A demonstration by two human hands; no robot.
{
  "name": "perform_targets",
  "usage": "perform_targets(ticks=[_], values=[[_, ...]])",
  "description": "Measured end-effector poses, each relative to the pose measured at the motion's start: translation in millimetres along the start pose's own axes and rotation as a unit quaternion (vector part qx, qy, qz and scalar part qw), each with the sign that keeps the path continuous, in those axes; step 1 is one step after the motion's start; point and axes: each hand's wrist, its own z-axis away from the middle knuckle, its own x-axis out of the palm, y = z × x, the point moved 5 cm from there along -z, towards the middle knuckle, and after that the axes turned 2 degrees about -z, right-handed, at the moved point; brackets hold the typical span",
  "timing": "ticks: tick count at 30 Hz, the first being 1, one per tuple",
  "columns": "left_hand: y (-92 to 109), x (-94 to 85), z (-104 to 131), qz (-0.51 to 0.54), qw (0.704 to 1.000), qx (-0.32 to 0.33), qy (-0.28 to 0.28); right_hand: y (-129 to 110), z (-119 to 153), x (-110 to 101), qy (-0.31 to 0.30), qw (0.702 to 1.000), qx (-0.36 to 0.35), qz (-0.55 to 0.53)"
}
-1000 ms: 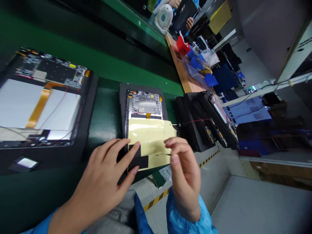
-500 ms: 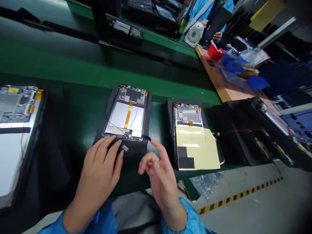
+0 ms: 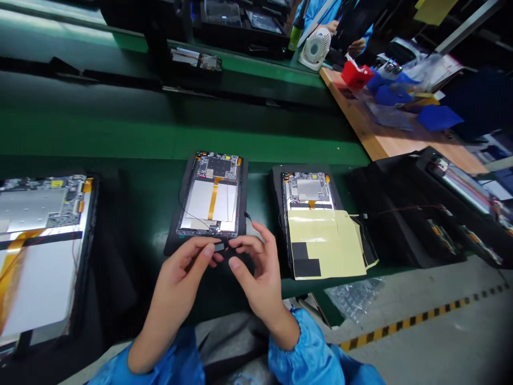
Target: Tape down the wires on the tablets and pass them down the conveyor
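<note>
My left hand (image 3: 182,275) is closed in a pinch on a small grey-and-black rectangular part (image 3: 219,247), just in front of an opened tablet (image 3: 210,200). Close by on the right is my right hand (image 3: 260,267), its fingers curled and the thumb apart. A short black strip of tape (image 3: 247,216) clings to its raised index fingertip. The other fingertips of this hand are at the small part's right end; whether they grip it I cannot tell. The tablet's circuit board, white battery and orange ribbon cable show, and thin wires run across it.
To the right lies another opened tablet (image 3: 308,190), partly covered by a yellow sheet (image 3: 328,240). A third tablet (image 3: 40,256) is at the left. Black covers (image 3: 396,214) lie far right. Beyond are a white fan (image 3: 316,49), a wooden table (image 3: 360,115) and a co-worker's hands.
My left hand has picked up the small part from in front of the tablet. My right hand has moved in beside it, the tape strip still on its index finger. The view has shifted.
</note>
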Motion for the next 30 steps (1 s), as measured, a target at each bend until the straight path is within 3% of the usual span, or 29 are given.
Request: perform_targets(ticks=[3, 5, 7, 9, 10, 13, 15, 17, 19, 20, 23, 30], values=[[5.3, 13.9, -8.4, 0.028, 0.999, -0.028, -0.002, -3.2, -14.3, 3.1, -0.005, 0.999, 0.041, -0.033], [12.5, 11.9, -7.6, 0.029, 0.999, -0.041, -0.008, -4.9, -23.8, 2.8, 0.001, 0.997, 0.056, -0.047], [24.5, -5.3, 2.3, -0.008, 0.999, -0.033, -0.024, -4.5, -31.4, -0.6, 0.017, 0.996, 0.065, -0.056], [44.3, -29.8, 18.1, -0.137, 0.986, 0.056, -0.078, -0.4, -36.2, -6.6, 0.045, 0.994, 0.074, -0.059], [55.4, -39.4, 26.4, -0.242, 0.953, 0.138, -0.118, 2.8, -37.6, -9.9, 0.061, 0.993, 0.079, -0.057], [74.7, -50.1, 31.5, -0.464, 0.785, 0.368, -0.183, 13.6, -38.7, -17.6, 0.100, 0.990, 0.084, -0.046], [72.8, -36.0, 8.8, -0.527, 0.674, 0.462, -0.232, 18.2, -37.0, -20.5, 0.121, 0.990, 0.075, -0.024], [63.0, -11.9, -24.1, -0.539, 0.573, 0.527, -0.321, 19.2, -33.5, -22.2, 0.142, 0.988, 0.060, 0.007], [55.8, 5.6, -56.8, -0.521, 0.510, 0.570, -0.379, 17.5, -28.9, -22.5, 0.160, 0.985, 0.048, 0.034], [53.6, 9.6, -70.0, -0.508, 0.492, 0.583, -0.400, 16.3, -26.5, -22.2, 0.167, 0.984, 0.044, 0.045], [53.4, 3.4, -95.7, -0.479, 0.482, 0.595, -0.430, 11.7, -20.6, -18.4, 0.182, 0.981, 0.041, 0.060], [42.5, -27.9, -116.6, -0.444, 0.518, 0.581, -0.444, 9.3, -18.7, 6.1, 0.173, 0.980, 0.094, 0.011]])
